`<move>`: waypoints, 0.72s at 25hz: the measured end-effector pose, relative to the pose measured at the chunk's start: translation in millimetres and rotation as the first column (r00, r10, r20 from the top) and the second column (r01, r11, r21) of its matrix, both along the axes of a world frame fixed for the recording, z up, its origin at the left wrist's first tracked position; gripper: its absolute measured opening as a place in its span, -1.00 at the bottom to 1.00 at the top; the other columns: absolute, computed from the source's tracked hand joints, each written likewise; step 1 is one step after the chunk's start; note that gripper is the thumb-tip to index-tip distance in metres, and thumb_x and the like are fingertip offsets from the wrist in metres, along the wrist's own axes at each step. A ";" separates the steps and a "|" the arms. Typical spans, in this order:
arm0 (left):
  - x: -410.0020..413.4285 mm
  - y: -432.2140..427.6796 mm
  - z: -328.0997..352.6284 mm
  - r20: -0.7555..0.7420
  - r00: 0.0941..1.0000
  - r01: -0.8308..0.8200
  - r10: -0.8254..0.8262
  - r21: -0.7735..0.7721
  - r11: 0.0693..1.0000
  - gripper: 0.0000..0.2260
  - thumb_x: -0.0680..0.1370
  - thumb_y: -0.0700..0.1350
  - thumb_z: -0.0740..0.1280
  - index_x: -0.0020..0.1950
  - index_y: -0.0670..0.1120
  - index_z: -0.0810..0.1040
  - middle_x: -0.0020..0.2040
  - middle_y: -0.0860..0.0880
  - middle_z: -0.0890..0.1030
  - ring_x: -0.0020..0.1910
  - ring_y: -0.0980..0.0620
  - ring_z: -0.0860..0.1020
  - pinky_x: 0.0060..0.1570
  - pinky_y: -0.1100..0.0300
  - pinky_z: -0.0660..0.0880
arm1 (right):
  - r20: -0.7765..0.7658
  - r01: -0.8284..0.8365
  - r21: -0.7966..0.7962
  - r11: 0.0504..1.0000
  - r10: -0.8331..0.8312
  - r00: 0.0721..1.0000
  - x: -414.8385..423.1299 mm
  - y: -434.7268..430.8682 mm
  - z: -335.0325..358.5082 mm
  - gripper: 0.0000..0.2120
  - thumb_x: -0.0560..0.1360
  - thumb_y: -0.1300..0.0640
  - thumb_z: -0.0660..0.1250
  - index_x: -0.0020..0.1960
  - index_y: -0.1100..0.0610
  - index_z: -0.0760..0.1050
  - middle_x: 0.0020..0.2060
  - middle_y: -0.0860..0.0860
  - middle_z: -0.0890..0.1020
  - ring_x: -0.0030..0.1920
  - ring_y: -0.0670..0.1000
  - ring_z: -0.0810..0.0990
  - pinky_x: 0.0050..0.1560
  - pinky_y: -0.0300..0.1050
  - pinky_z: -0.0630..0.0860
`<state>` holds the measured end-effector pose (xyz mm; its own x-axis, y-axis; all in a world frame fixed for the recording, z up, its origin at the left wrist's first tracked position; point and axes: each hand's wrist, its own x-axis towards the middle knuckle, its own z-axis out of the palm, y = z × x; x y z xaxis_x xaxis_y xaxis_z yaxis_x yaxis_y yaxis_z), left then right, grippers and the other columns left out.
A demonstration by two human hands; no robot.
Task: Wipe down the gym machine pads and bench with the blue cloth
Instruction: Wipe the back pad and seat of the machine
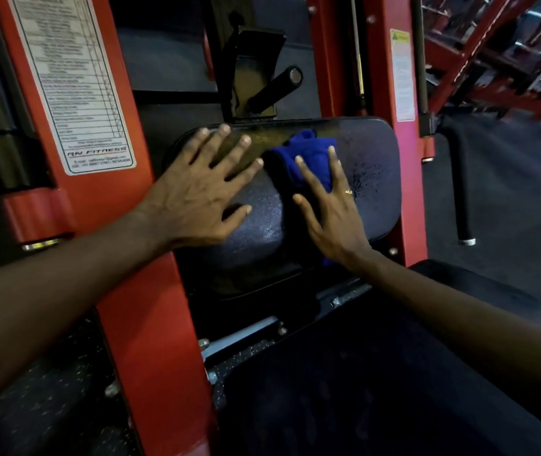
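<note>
One pad (372, 205) bears left hand (196, 192), right hand (331, 218), one blue cloth (310, 149).

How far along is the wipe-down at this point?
Done: nothing visibly finished. In hand: the right hand presses the blue cloth flat on the machine pad, the left hand resting flat beside it. Left: speckles show on the pad right of the cloth, and the bench below has no cloth on it.
</note>
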<state>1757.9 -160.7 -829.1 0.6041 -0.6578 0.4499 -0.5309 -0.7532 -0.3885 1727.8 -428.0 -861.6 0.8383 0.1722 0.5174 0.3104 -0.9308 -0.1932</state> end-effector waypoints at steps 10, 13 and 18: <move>-1.7 -2.9 -10.4 0.020 0.994 0.110 -0.109 -0.013 0.994 -0.42 0.59 0.18 0.14 0.54 -0.09 0.33 0.54 -0.18 0.30 0.54 -0.18 0.23 0.50 -0.16 0.11 | 0.021 -0.038 0.097 0.995 0.037 0.999 11.9 42.5 15.7 -0.48 0.64 -0.17 0.16 0.58 -0.16 0.20 0.63 0.10 -0.08 0.61 0.20 0.01 0.47 0.19 0.30; -1.3 -2.8 -9.5 0.029 0.993 0.112 -0.112 -0.006 0.994 -0.43 0.59 0.18 0.12 0.55 -0.06 0.30 0.55 -0.18 0.27 0.53 -0.19 0.24 0.50 -0.19 0.10 | 0.073 0.022 0.115 0.993 -0.031 0.997 32.8 42.1 31.2 -0.49 0.64 -0.14 0.18 0.57 -0.16 0.22 0.62 0.11 0.00 0.59 0.19 0.09 0.44 0.25 0.32; -1.0 -4.1 -9.3 0.033 0.990 0.135 -0.134 -0.036 0.990 -0.43 0.59 0.17 0.13 0.53 -0.08 0.34 0.53 -0.18 0.31 0.51 -0.20 0.27 0.48 -0.21 0.14 | 0.112 -0.021 0.096 0.995 0.010 0.994 41.3 58.2 38.3 -0.54 0.64 -0.10 0.20 0.53 -0.12 0.33 0.61 0.15 0.08 0.58 0.21 0.13 0.41 0.15 0.40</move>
<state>1756.8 -164.9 -838.5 0.4971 -0.7143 0.4927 -0.6169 -0.6902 -0.3783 1769.1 -369.8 -823.2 0.7720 0.1292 0.6224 0.3491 -0.9044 -0.2452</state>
